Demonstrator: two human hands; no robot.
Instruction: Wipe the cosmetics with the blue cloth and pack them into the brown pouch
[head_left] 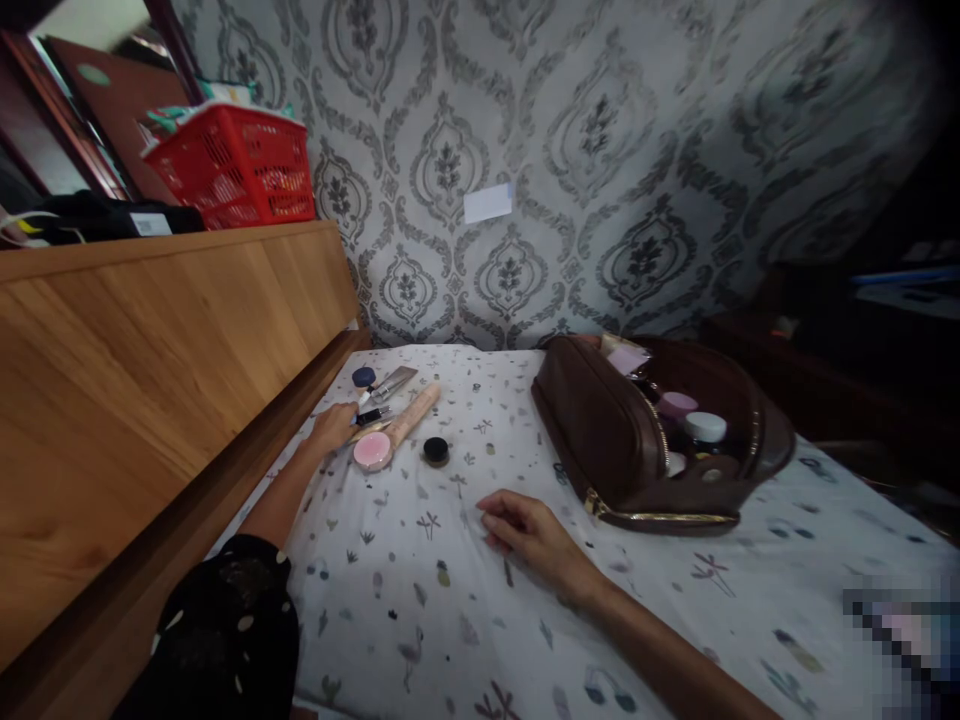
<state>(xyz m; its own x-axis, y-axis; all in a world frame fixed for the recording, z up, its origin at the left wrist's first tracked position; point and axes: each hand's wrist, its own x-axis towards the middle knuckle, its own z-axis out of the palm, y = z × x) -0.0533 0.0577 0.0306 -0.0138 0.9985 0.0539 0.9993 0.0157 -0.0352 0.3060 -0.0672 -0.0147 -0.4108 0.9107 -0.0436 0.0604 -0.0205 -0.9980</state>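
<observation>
My left hand (334, 428) is at the left edge of the patterned sheet (420, 610), its fingers against a dark-capped slim item (373, 416) in a small group of cosmetics. Around it lie a blue-lidded jar (364, 378), a flat silvery tube (397, 380), a long peach tube (416, 415) and a round pink container (373, 451). A small black-lidded jar (436, 450) stands to their right. My right hand (521, 530) rests on the sheet with loosely curled fingers, nothing visible in it. Right of it sits an open brown bag (600, 430) holding a white-lidded jar (705, 428) and other items.
A wooden panel (187, 340) runs along the left, with a red basket (255, 165) and black items on top. Patterned wallpaper (562, 180) with a white card stands behind. Dark furniture is at the right; a blurred object lies at the lower right.
</observation>
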